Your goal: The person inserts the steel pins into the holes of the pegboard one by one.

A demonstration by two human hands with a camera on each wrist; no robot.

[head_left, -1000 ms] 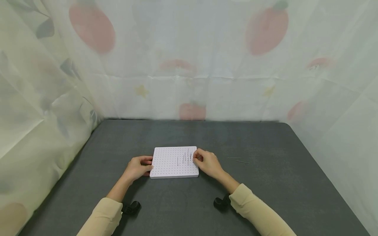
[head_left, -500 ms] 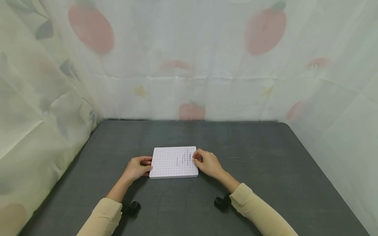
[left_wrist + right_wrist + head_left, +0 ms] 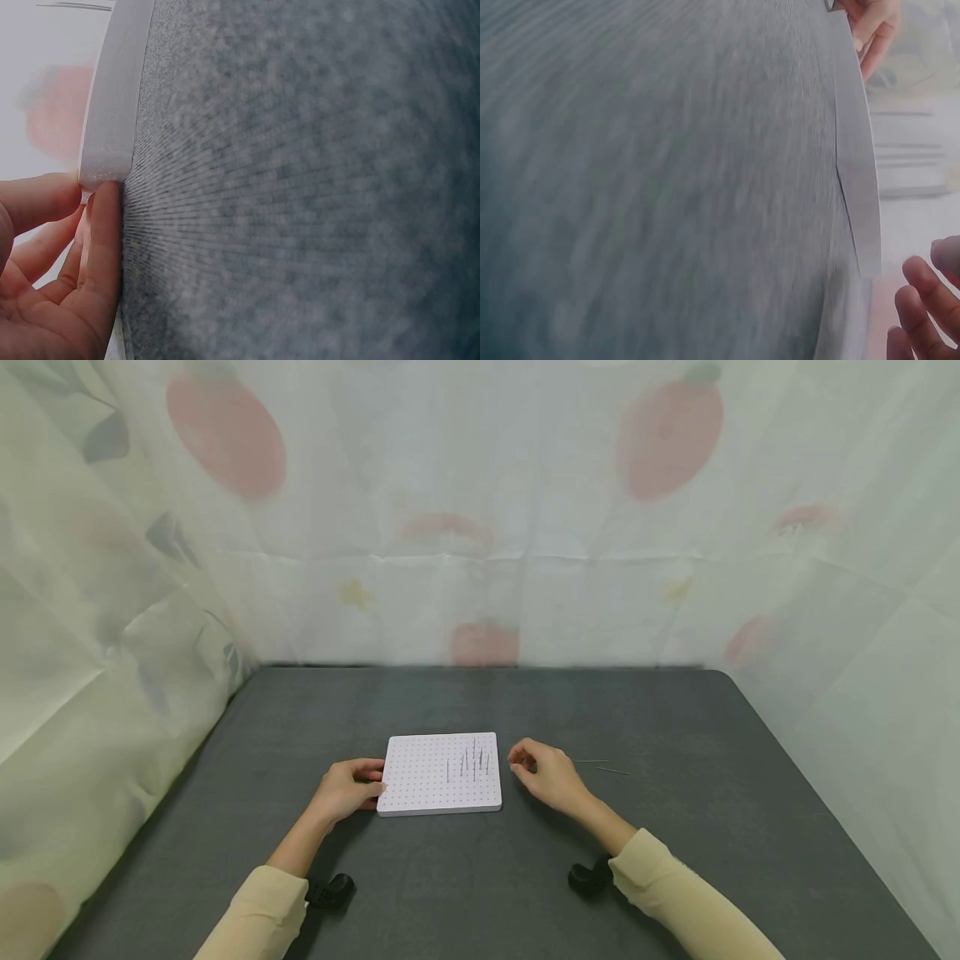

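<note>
A white board with rows of small holes [image 3: 420, 777] lies on the dark grey table. Several thin metal pins [image 3: 481, 758] stand upright in its right half. My left hand [image 3: 347, 789] holds the board's left edge, thumb at the top and fingers against the side; the left wrist view shows thumb and fingertips at the board's corner [image 3: 112, 112]. To the right of the board and apart from it is my right hand [image 3: 551, 777]. Its fingers are loosely bent, and the right wrist view shows a gap between thumb and fingers [image 3: 922, 289], with nothing visible there.
Two loose thin pins [image 3: 613, 770] lie on the table [image 3: 675, 843], just beyond the right hand. A pale curtain with fruit prints [image 3: 570, 610] hangs along the back and both sides. Black wrist devices [image 3: 332, 891] sit under both forearms.
My right hand has let go of a pin at the board's right side and moved off to the right; that pin now stands in the board. The left hand keeps its hold.
</note>
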